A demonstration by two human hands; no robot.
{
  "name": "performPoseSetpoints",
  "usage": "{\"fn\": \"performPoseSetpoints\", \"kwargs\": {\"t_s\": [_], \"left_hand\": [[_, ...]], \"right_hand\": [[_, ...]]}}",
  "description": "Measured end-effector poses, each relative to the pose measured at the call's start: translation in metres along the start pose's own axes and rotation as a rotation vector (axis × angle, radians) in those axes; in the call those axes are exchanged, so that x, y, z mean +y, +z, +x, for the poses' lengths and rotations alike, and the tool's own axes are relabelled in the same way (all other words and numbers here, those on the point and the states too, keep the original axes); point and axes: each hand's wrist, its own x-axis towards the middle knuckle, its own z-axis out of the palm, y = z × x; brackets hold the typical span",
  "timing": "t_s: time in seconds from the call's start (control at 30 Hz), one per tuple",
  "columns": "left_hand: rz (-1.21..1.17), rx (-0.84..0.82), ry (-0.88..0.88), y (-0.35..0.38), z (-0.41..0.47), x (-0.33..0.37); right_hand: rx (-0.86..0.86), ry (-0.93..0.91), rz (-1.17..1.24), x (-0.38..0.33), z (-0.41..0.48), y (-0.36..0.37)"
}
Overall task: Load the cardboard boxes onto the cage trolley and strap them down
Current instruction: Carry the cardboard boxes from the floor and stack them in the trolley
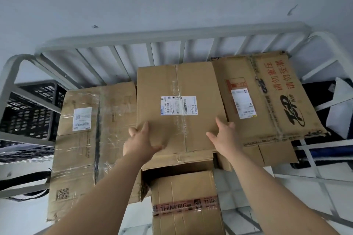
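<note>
"While you watched the head feed, what filled it?"

"The cage trolley, its grey barred back against the wall. I saw three cardboard boxes across it. The left box was the longest, wrapped in clear tape. The right box carried red print and lay beside the middle box, which sat highest against the bars."

"And under the middle one?"

"A smaller box with a red printed tape band stood below its near edge, between my arms."

"Your hands?"

"Both were on the middle box's top near the front. My left hand lay spread over the near left corner, the outer finger dropping over the side edge. My right hand pressed flat by the right edge, fingers straight and apart."

"Anything smaller?"

"A white shipping label sat on the middle box just beyond my fingers."
</note>
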Motion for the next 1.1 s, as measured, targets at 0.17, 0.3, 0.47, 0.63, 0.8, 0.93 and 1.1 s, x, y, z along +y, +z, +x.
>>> {"fn": "performPoseSetpoints", "kwargs": {"t_s": [0.17,0.3,0.47,0.63,0.8,0.93,1.1], "left_hand": [[0.036,-0.033,0.006,0.011,0.006,-0.003],[0.073,-0.067,-0.001,0.01,0.003,0.001],[0.272,0.141,0.115,-0.001,-0.018,0.007],[0.202,0.322,0.191,-0.025,-0.061,0.021],[0.1,0.497,0.151,-0.045,-0.143,0.03],[0.031,0.65,0.048,-0.042,-0.223,0.024],[-0.052,0.803,-0.148,-0.012,-0.335,-0.002]], "right_hand": [[0.008,-0.01,-0.099,0.004,0.004,0.015],[-0.006,-0.029,-0.207,-0.002,0.001,0.01],[0.107,-0.24,-0.311,-0.006,-0.021,-0.004],[0.196,-0.416,-0.285,-0.017,-0.05,-0.034],[0.239,-0.633,-0.27,-0.033,-0.098,-0.069],[0.253,-0.868,-0.263,-0.042,-0.152,-0.083],[0.235,-1.176,-0.236,-0.051,-0.236,-0.08]]}}
